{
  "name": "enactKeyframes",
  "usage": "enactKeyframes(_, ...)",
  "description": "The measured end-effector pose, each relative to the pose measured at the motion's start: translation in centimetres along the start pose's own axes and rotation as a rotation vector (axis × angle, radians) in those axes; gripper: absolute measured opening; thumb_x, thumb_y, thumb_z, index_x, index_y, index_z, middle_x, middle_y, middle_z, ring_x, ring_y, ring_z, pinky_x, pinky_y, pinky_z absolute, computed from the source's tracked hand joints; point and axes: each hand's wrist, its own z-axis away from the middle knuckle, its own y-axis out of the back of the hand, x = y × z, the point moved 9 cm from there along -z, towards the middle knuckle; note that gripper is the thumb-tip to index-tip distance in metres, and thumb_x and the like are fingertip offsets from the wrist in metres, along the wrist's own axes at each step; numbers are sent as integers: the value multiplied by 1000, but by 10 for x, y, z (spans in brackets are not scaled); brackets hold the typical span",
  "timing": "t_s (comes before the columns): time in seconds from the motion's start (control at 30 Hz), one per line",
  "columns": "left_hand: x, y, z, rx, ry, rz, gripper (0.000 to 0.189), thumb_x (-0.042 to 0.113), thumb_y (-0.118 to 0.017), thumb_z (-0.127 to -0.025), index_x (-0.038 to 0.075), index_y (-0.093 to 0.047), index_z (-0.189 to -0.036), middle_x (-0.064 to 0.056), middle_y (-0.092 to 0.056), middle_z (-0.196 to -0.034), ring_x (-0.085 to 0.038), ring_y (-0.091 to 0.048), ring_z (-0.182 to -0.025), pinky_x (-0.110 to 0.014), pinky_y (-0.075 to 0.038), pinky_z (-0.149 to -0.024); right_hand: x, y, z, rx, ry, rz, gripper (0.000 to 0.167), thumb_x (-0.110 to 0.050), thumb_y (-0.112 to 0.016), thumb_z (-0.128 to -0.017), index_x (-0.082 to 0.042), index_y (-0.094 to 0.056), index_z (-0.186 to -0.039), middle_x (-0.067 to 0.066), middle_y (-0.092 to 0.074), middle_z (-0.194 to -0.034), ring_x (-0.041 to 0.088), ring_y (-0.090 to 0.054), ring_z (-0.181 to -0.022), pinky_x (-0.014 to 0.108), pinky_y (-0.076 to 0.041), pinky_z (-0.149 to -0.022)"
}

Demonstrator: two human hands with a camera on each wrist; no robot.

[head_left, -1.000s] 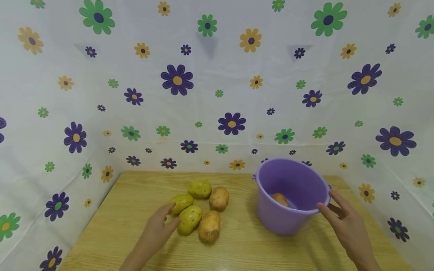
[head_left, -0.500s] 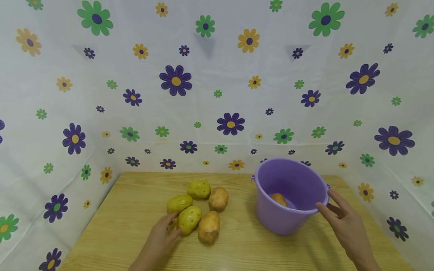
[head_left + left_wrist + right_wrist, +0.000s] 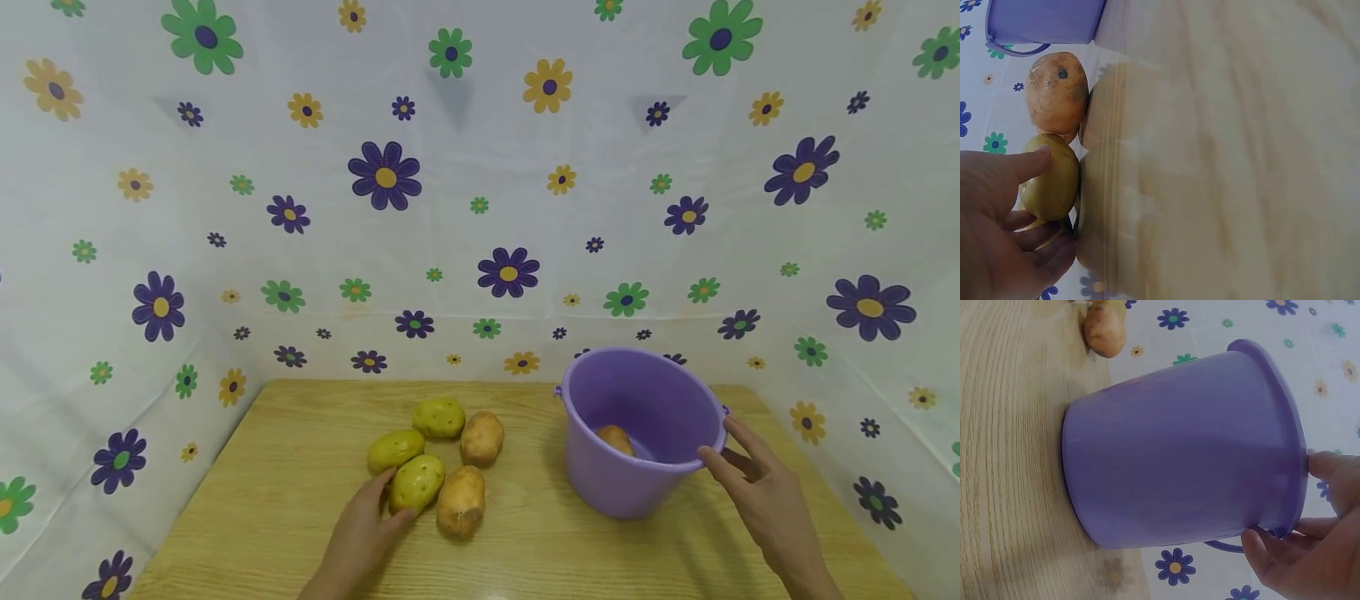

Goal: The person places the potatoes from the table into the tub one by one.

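Head view: a flowered cloth [image 3: 442, 225] surrounds a wooden tabletop [image 3: 285, 475]. On the right sits a purple bucket [image 3: 615, 492], its rim pinched in the right hand's [image 3: 771, 500] grip. The left hand's [image 3: 363, 527] grip, thumb and fingers, clasps a green potato [image 3: 417, 483] on the tabletop. Near it lie two other green potatoes [image 3: 395, 450] and two brown potatoes [image 3: 461, 502]; one more potato [image 3: 617, 439] is inside the bucket.
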Motion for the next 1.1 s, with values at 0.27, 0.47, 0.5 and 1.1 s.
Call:
enactKeyframes(0.27,1,-3,-1,25,10,-42,76,27,-83,-90,-4,-47,-149,-29,-52,-147,-48,-49,-134,-64,-40,-110,0,0,0,-1,-1,-5,67,-27,-67,-103,-9,-37,-160,24,-29,-165,-24,-49,-102,4,-47,-77)
enactKeyframes(0.47,3,-5,-1,33,15,-48,77,24,-83,-89,-4,-46,-150,-30,-53,-145,-49,-50,-133,-64,-42,-108,0,0,0,-2,-6,-6,67,-28,-67,-103,-9,-37,-160,24,-28,-165,-24,-49,-102,5,-47,-77)
enactKeyframes(0.5,4,-5,-2,33,16,-45,77,24,-83,-90,-5,-46,-150,-30,-53,-144,-49,-50,-133,-64,-42,-108,0,0,0,-1,-10,-5,67,-29,-67,-103,-9,-37,-160,24,-28,-165,-24,-49,-102,5,-47,-76)
enactKeyframes(1.1,12,1,-1,31,44,71,70,15,-82,-86,-14,-50,-141,-34,-57,-137,-47,-56,-127,-60,-48,-104,0,-1,0,-12,-2,-9,67,-27,-66,-104,-9,-36,-161,24,-29,-165,-23,-49,-103,6,-49,-77)
